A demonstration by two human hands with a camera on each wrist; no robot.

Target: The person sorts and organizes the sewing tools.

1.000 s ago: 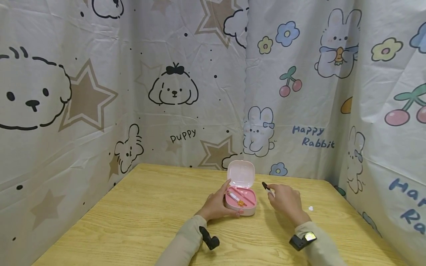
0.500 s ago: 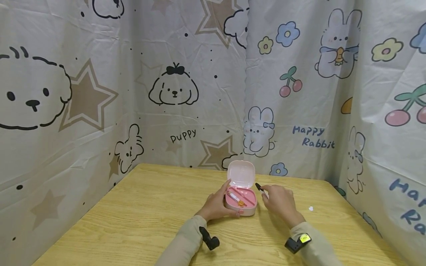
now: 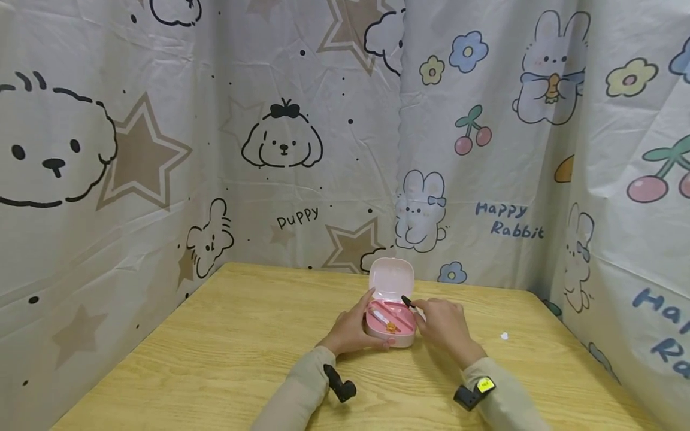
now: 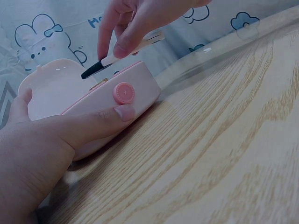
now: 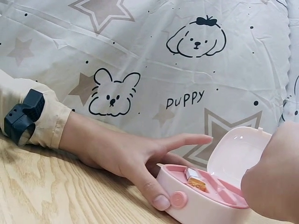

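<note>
A small pink case (image 3: 403,342) stands on the table with its lid (image 3: 392,277) raised. My left hand (image 3: 349,331) grips the case's left side, its thumb along the front near the round pink button (image 4: 124,93). Over the case's right part, my right hand (image 3: 446,330) pinches a white pen with a black end (image 4: 95,70), that end pointing left and down. In the right wrist view my right hand hides the pen. A white stick with an orange end (image 3: 381,319) lies inside the case among pink dividers.
A small white scrap (image 3: 504,336) lies on the wooden table (image 3: 237,347), right of my right hand. A printed curtain (image 3: 280,185) hangs behind and along both sides of the table. Dark cameras (image 3: 341,384) are strapped to both wrists.
My right hand has moved left with the pen, from beside the case to over its right part. My left hand stays on the case.
</note>
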